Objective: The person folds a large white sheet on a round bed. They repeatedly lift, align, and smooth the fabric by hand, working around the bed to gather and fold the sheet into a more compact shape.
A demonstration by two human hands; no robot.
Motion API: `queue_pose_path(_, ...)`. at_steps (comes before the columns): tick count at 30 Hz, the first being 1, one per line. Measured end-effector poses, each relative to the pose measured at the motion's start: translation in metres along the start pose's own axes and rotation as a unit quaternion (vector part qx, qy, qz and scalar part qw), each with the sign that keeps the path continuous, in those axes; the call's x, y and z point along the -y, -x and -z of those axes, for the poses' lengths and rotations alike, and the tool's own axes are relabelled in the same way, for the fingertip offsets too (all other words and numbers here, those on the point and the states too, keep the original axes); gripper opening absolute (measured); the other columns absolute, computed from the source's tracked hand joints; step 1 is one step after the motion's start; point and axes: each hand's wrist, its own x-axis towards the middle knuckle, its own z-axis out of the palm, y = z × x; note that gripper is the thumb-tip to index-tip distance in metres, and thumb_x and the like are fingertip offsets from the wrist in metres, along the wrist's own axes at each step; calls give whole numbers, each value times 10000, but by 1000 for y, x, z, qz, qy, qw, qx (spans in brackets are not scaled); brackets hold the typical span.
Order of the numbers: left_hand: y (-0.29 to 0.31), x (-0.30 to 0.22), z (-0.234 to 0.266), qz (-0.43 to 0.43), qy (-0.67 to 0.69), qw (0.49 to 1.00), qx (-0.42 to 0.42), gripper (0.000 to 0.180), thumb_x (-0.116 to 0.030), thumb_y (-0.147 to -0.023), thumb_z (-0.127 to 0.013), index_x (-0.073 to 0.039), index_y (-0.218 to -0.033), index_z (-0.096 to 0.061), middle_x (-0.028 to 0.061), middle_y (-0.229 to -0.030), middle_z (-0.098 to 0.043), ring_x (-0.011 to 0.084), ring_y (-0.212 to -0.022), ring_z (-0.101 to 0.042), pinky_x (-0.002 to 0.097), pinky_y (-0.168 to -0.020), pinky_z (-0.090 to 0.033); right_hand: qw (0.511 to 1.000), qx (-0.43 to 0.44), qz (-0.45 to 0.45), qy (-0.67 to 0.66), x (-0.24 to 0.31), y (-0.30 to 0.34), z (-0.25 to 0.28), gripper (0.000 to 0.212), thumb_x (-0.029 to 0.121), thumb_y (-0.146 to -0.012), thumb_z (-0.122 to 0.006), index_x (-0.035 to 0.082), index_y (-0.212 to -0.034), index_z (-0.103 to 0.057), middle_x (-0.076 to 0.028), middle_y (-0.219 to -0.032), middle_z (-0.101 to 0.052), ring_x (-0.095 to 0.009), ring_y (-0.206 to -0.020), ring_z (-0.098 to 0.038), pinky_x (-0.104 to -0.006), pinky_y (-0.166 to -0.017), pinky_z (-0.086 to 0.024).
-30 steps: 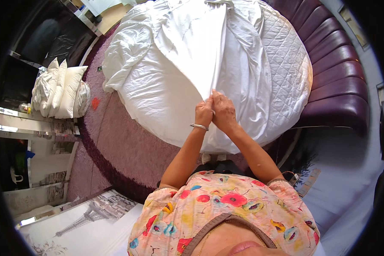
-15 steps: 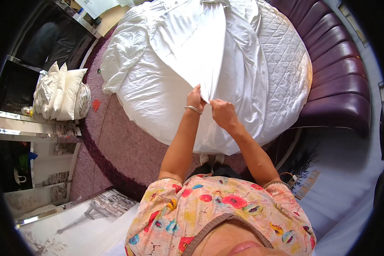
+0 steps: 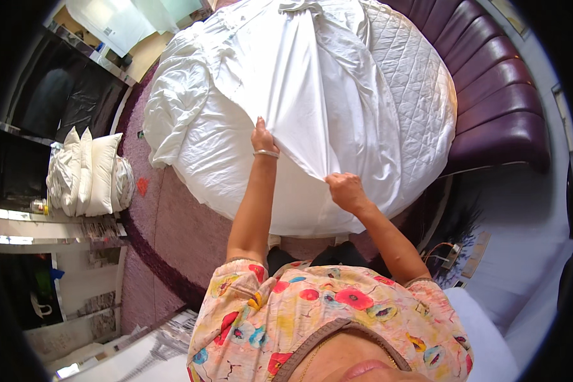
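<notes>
A white sheet stretches over a round bed, its near edge pulled up taut toward me. My left hand grips that edge, fingers closed on the cloth. To the right and a little nearer, my right hand holds another part of the same edge in a closed fist. Between the two hands the cloth hangs in a slanting line, with folds running away toward the far side. More white bedding lies crumpled at the left of the bed, and a quilted white mattress cover shows at the right.
A purple padded headboard curves around the right of the bed. Several white pillows are stacked at the left, beside dark panels. Purple carpet surrounds the bed. A cable with a socket lies at the lower right.
My hands have moved apart, the left going left, the right going right and nearer to me. The sheet's edge between them has spread from a bunched point into a stretched line.
</notes>
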Motion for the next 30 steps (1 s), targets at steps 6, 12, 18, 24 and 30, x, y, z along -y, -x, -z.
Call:
queue_pose_path(6,78,-62,92,-138,-123,983,-11,382,-359,-934,-551,-41,-727,-505,-29,-658,-402,79,-585,-351,279,-489,-301,988,115,-97,29,76,8,-50,64,86,-770,-530,68,-770,-591,-127,-732,-639,-342,-683,-625,-446,-613,-477)
queue_pose_path(12,158,-100,200,-69,-298,950,57,459,-323,-945,-565,-115,-570,-401,-65,-528,-357,40,-479,-296,265,-409,-233,939,298,-164,47,143,11,-94,213,122,-756,-579,95,-959,-639,-145,-919,-662,-331,-881,-628,-460,-784,-465)
queue_pose_path(18,126,-116,202,-51,-237,963,114,373,-288,-958,-552,-15,-704,-554,-48,-593,-465,43,-508,-424,238,-415,-341,996,-26,-65,-54,253,-62,-99,678,127,-678,-732,35,-1298,-471,-150,-1095,-615,-330,-1018,-583,-439,-899,-412)
queue_pose_path(24,102,-118,202,-64,-265,952,138,266,-248,-931,-607,-38,-768,-580,-69,-691,-490,22,-586,-388,214,-497,-332,992,-69,-88,56,246,-93,-138,185,40,-743,-578,23,-927,-572,-137,-750,-634,-312,-689,-634,-380,-628,-490)
queue_pose_path(30,32,-106,192,228,2,969,96,317,-252,-969,-451,19,-1121,-513,135,-1041,-604,228,-907,-601,391,-822,-509,994,-46,-77,60,254,-98,-117,8,39,-746,-555,42,-754,-555,-137,-609,-590,-335,-543,-600,-406,-521,-482)
